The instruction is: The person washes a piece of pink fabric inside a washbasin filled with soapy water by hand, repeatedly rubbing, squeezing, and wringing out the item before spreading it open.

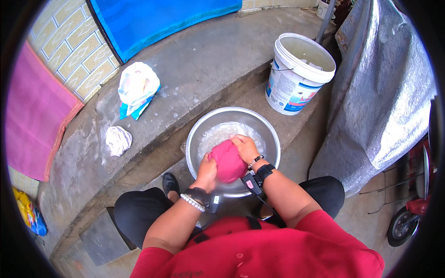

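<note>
A bunched pink cloth (227, 162) is stretched between my two hands, over a wide metal basin (194, 139). My left hand (207, 171) grips its left edge. The fingers of my right hand (246, 147) pinch the cloth near its upper right side. Cloudy, rippled water (219, 133) shows in the basin beyond the cloth. Whether the cloth's underside touches the water is hidden. Both wrists carry black strapped devices and bracelets.
A white plastic bucket (290, 87) holding liquid stands beyond the basin to the right. On the raised concrete ledge lie a wrung white cloth (118, 140) and a plastic bag (138, 85). A silver tarp (372, 114) hangs at right, near a red motorbike (415, 206).
</note>
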`<state>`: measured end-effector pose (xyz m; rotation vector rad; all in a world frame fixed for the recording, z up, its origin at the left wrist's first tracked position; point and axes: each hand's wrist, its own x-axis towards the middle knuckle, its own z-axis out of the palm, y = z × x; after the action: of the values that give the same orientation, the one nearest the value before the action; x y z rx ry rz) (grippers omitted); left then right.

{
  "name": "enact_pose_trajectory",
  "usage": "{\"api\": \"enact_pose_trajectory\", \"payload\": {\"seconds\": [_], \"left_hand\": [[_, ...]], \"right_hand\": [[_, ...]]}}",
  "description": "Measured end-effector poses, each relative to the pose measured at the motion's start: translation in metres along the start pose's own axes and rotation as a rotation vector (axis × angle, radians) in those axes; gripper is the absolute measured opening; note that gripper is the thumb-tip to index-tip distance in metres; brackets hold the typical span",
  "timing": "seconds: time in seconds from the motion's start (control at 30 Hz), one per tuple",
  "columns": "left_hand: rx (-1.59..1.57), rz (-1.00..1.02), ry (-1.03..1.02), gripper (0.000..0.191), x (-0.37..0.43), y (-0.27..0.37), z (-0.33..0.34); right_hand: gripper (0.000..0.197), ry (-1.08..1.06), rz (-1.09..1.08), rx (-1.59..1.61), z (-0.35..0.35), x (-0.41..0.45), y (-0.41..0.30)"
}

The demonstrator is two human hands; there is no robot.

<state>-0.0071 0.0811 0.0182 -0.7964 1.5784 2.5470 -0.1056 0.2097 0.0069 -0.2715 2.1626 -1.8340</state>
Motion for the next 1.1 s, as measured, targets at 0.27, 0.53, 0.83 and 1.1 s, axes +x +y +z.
{"api": "enact_pose_trajectory", "payload": {"seconds": [0.27, 0.53, 0.83, 1.1], "left_hand": [[0.074, -0.012, 0.021, 0.050, 0.004, 0.023, -0.011], [0.011, -0.087, -0.019, 0.051, 0.010, 0.012, -0.035], [-0.029, -0.123, -0.028, 0.056, 0.007, 0.010, -0.035], [-0.090, -0.298, 0.028, 0.076, -0.001, 0.021, -0.028]], "right_hand": [[0.039, 0.202, 0.086, -0.458, -0.061, 0.028, 0.095], [0.073, -0.273, 0.360, -0.799, -0.017, -0.013, 0.080], [0.060, -0.073, 0.267, -0.414, -0.023, -0.005, 0.108], [0.033, -0.267, 0.171, 0.288, 0.006, -0.015, -0.046]]}}
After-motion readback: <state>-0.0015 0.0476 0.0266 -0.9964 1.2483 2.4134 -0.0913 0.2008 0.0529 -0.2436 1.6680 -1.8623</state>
